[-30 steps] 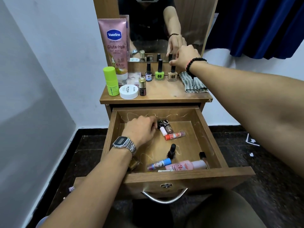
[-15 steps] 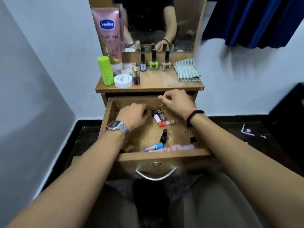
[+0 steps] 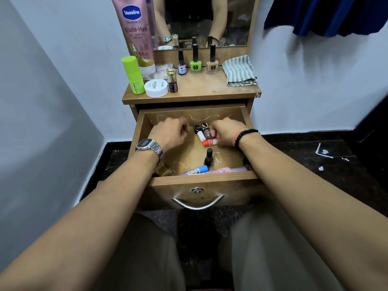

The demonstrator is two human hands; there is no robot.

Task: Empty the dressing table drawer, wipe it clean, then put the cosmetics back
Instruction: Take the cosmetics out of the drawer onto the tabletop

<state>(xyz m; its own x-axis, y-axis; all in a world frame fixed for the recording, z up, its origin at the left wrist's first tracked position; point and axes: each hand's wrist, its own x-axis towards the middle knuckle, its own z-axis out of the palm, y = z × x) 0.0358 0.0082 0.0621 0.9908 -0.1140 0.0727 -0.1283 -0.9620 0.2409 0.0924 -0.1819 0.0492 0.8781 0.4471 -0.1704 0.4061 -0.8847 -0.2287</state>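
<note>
Both our hands are down in the open drawer. Right hand has its fingers curled around a small brown bottle; left hand is curled too, can't tell on what. Bare wood between them, drawer walls close by.

The room is evenly, fairly brightly lit from overhead, with a bluish cast on the white wall, where the curtain at 1 o'clock drops a soft smeared shadow. Small highlights glint on the drawer handle and on the mirror at 12 o'clock, while the floor stays dark. Wide-angle distortion bows the wall lines and swells the forearms toward 7 and 5 o'clock; the centre is reasonably sharp, the edges soft.
</note>
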